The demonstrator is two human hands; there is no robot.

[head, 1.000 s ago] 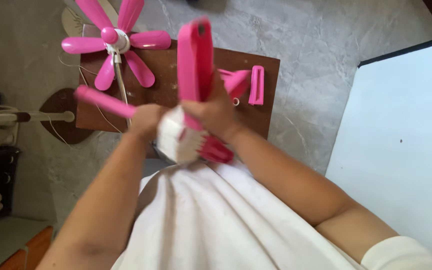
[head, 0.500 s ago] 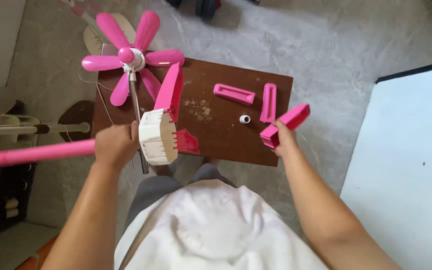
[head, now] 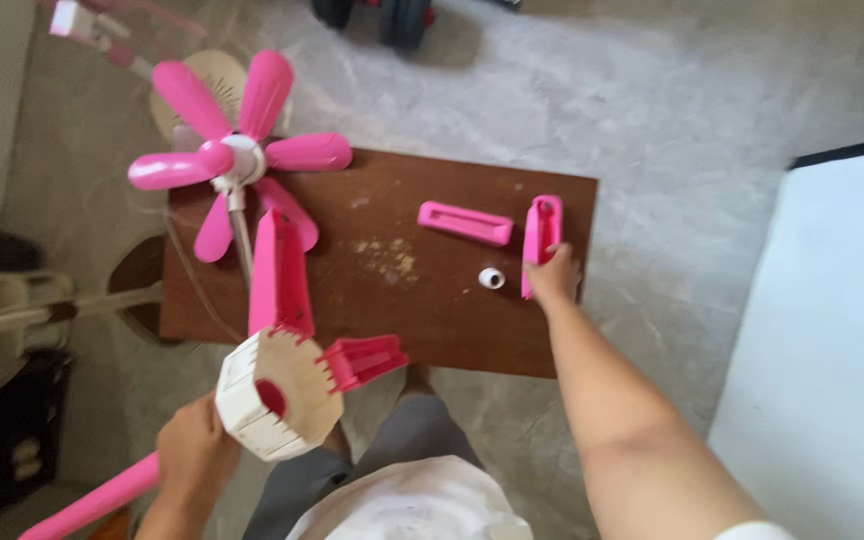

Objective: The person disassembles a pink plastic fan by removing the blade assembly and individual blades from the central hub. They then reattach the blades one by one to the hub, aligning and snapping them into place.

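Pink leg [head: 540, 240] in right hand [head: 552, 278] grip; white hub [head: 274, 392] in left hand [head: 192, 455] grip.

Fan [head: 237, 160] left on table [head: 432, 320], two slotted bars [head: 465, 222] right

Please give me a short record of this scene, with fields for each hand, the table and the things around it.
left hand: grips pink pole below white hub
hub: two pink legs attached
right hand: on upright pink leg piece
table: brown wood, crumbs; flat pink leg piece, small white ring
nearby: pink fan blades at table's far left corner
floor: grey marble
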